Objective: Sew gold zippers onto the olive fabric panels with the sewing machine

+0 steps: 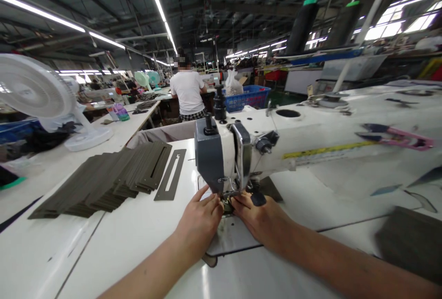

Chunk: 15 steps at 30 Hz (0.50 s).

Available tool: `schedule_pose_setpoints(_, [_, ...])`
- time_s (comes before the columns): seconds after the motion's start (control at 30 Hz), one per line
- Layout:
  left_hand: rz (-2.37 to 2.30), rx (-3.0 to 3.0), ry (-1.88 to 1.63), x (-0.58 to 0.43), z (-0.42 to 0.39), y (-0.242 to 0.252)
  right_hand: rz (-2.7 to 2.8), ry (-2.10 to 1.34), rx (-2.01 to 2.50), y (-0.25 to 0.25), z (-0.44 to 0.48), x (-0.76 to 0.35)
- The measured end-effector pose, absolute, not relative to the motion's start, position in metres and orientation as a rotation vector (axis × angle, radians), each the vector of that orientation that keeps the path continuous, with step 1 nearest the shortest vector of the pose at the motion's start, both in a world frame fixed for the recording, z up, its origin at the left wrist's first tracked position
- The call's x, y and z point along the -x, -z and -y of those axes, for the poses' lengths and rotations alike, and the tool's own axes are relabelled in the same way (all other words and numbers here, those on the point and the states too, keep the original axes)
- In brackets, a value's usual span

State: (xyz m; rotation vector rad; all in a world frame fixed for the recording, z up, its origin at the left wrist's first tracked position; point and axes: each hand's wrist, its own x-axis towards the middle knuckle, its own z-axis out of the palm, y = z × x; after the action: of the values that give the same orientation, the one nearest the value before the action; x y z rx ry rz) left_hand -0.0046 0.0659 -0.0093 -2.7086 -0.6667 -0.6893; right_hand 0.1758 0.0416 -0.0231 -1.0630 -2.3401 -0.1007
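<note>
A white and grey sewing machine (241, 152) stands on the white table (131, 239). Both my hands meet under its needle head. My left hand (200, 218) lies on the machine bed with fingers bunched toward the needle area. My right hand (257, 218) comes in from the right, fingertips pressed at the presser foot (228, 200). What lies between the fingertips is small and hidden by the hands. A dark piece of fabric (267, 188) shows just behind my right hand.
A fanned stack of dark slotted fabric strips (107, 177) lies left of the machine. A white fan (37, 96) stands at far left. Pink-handled scissors (397, 135) rest on the machine arm. A dark pile (410, 239) sits at right. A person in a white shirt (188, 89) sits beyond.
</note>
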Motion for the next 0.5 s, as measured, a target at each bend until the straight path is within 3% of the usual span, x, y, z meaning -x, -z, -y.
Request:
schedule_pose_setpoints(0.2, [0.724, 2.674, 0.747, 0.008, -0.07, 0.013, 2.369, -0.003, 1.131, 0.01, -0.043, -0.187])
schedule_pose_setpoints(0.4, [0.81, 2.732, 0.764, 0.011, -0.049, 0.004, 2.296, 0.52, 1.49, 0.014, -0.018, -0.204])
schedule_pose_setpoints(0.5, [0.592, 2.799, 0.805, 0.002, -0.023, 0.006, 2.314, 0.462, 1.32, 0.026, 0.017, -0.191])
